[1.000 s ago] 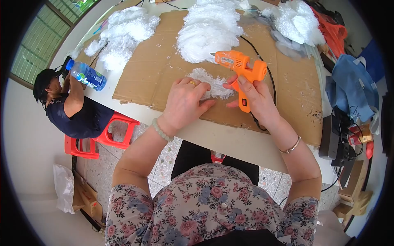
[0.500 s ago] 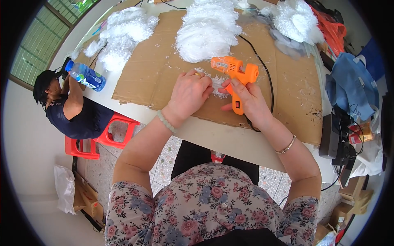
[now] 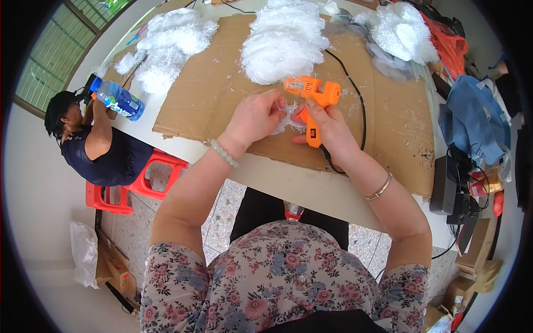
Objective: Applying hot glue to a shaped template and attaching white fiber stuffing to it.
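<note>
My right hand [image 3: 331,129] is wrapped round the handle of an orange hot glue gun [image 3: 327,93], its nozzle pointing left. A black cord runs from the bottom of the handle. Left of the gun, my left hand [image 3: 252,120] has its fingers curled and pinched at a small white fluffy piece [image 3: 287,119], partly hidden by both hands. The piece lies low over the brown cardboard sheet [image 3: 200,102]. Just beyond the hands rises a tall stack of white fluffy pieces [image 3: 284,44].
More white fluffy material lies in a heap [image 3: 172,47] at far left and another [image 3: 400,33] at far right. A blue-capped bottle [image 3: 119,101] lies near the left edge, beside a seated person [image 3: 102,144]. Blue cloth [image 3: 474,116] and a black box [image 3: 444,186] sit at right.
The glue gun and my right hand have shifted slightly left and nearer me. My left fingers have lifted and curled, and more of the small white piece shows between the hands.
</note>
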